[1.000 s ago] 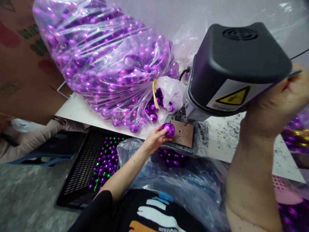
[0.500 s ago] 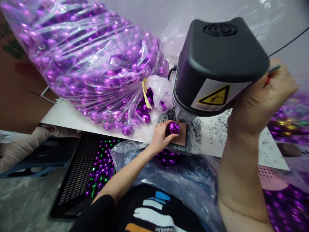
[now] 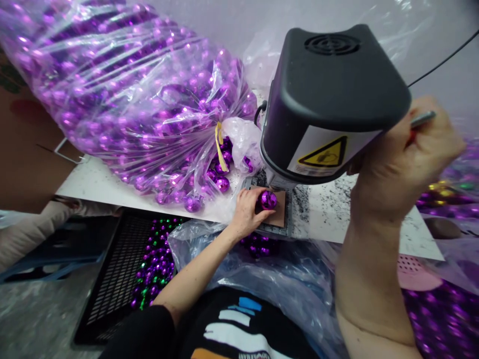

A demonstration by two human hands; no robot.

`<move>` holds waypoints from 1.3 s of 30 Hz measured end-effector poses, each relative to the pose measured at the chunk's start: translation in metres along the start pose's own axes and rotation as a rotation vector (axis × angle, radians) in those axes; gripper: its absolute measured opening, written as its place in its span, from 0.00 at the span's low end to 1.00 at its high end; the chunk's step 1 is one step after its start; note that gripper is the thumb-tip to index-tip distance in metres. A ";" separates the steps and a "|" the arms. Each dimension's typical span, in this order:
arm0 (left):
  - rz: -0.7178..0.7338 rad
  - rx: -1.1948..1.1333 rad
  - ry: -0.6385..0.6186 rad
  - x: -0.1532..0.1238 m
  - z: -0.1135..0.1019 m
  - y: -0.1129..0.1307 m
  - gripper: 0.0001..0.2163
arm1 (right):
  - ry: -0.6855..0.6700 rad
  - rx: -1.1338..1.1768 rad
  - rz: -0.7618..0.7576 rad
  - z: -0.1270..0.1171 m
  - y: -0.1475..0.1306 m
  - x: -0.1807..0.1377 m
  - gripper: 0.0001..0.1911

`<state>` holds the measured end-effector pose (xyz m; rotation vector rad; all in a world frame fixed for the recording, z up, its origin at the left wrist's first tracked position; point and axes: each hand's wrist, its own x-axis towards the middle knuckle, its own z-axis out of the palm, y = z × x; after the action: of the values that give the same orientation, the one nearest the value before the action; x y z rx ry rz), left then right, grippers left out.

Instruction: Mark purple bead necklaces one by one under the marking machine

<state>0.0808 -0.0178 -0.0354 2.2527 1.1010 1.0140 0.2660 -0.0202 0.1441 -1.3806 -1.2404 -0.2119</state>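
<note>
My left hand [image 3: 247, 210] pinches a shiny purple faceted ball [image 3: 268, 200] between thumb and fingers. The ball rests over a brown board [image 3: 277, 216] on the metal base [image 3: 283, 231] of a black press machine [image 3: 333, 94], whose housing bears a yellow warning label. On the machine's right side my right hand [image 3: 419, 144] is closed around a lever handle [image 3: 422, 118]; only the metal end shows past the fingers. The housing hides the lower tool and most of the contact above the ball.
A large clear bag [image 3: 149, 99] of purple balls, tied with yellow, leans at the left. Purple and green beads fill part of a black crate [image 3: 108, 269] below. Plastic sheeting [image 3: 299, 279] covers my lap. Another person's sleeve [image 3: 33, 234] shows at far left, and a pink basket [image 3: 419, 274] stands right.
The view has shifted slightly, so most things sit a little further left. My left hand still holds the ball and my right hand still grips the lever.
</note>
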 end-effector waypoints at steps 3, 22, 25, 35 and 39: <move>-0.016 -0.007 0.001 0.000 0.000 0.001 0.25 | 0.032 -0.008 -0.029 -0.010 -0.006 -0.020 0.24; -0.058 -0.030 -0.016 0.002 0.001 0.002 0.24 | 0.102 0.092 -0.241 -0.013 0.008 -0.085 0.05; -0.059 -0.028 -0.014 0.001 0.001 0.002 0.24 | 0.100 0.083 -0.214 -0.009 0.008 -0.089 0.08; -0.041 0.008 0.023 0.001 0.001 0.003 0.24 | 0.244 0.081 -0.272 0.012 0.021 -0.102 0.14; -0.022 0.007 0.039 0.001 0.002 0.001 0.24 | 0.266 0.079 -0.282 0.010 0.028 -0.108 0.13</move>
<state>0.0835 -0.0180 -0.0357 2.2304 1.1453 1.0507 0.2363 -0.0611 0.0438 -1.0670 -1.2010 -0.5199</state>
